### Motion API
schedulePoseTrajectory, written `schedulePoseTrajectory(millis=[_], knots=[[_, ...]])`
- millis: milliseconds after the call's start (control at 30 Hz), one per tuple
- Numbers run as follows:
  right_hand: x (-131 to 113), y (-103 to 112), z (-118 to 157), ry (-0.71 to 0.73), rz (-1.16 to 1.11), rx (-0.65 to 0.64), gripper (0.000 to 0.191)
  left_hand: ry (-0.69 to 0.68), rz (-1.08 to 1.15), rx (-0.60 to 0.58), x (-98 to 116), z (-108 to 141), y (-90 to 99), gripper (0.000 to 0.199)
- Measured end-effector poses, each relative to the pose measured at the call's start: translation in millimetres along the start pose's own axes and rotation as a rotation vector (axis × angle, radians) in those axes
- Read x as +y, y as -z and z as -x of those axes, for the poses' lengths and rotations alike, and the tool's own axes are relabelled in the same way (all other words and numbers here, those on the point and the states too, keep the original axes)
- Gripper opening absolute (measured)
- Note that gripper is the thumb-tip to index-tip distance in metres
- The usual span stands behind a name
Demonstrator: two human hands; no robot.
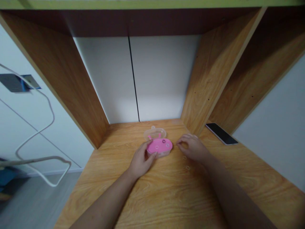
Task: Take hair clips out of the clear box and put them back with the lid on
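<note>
My left hand (141,160) grips the left end of a small oval plastic box (164,154), thumb at the front and fingers behind. Its top is a pink panel (156,146) with several small rings on it, one dark ring (163,141) and paler ones. The clear lid (157,132) stands open behind the box. Just right of the box, my right hand (191,146) is closed in a pinch; whatever is between its fingertips is too small to make out. Two pale small rings, one (188,168) nearer me and another (185,157), lie on the tabletop below that hand.
The wooden desk (152,197) has upright side panels (202,76) and a shelf above. A dark-screened phone (221,133) lies at the right behind my right hand. At the left, a white cable (51,108) hangs from a wall socket (32,81).
</note>
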State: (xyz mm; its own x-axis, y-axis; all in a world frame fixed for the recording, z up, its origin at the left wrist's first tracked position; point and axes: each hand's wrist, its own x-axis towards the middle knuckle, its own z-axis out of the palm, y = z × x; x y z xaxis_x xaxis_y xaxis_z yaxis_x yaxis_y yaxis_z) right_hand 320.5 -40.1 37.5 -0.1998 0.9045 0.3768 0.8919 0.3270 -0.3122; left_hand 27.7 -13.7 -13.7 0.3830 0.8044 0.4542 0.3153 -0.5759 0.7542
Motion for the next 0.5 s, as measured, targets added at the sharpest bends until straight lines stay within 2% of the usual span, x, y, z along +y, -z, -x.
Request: schedulePoseTrajectory(millis=[133, 200, 367, 500], knots=[[28, 6, 14, -0.214, -0.138, -0.27, 0.015, 0.041, 0.029, 0.032, 0, -1, 1.4, 0.052], [34, 5, 20, -0.273, -0.25, -0.352, 0.018, 0.055, 0.044, 0.042, 0, -2, 1.4, 0.051], [27, 3, 23, -0.31, -0.3, -0.439, 0.015, 0.049, 0.052, 0.046, -3, -1, -0.3, 0.051], [15, 11, 23, -0.322, -0.323, -0.528, 0.018, 0.054, 0.058, 0.044, -6, -1, -1.3, 0.051]])
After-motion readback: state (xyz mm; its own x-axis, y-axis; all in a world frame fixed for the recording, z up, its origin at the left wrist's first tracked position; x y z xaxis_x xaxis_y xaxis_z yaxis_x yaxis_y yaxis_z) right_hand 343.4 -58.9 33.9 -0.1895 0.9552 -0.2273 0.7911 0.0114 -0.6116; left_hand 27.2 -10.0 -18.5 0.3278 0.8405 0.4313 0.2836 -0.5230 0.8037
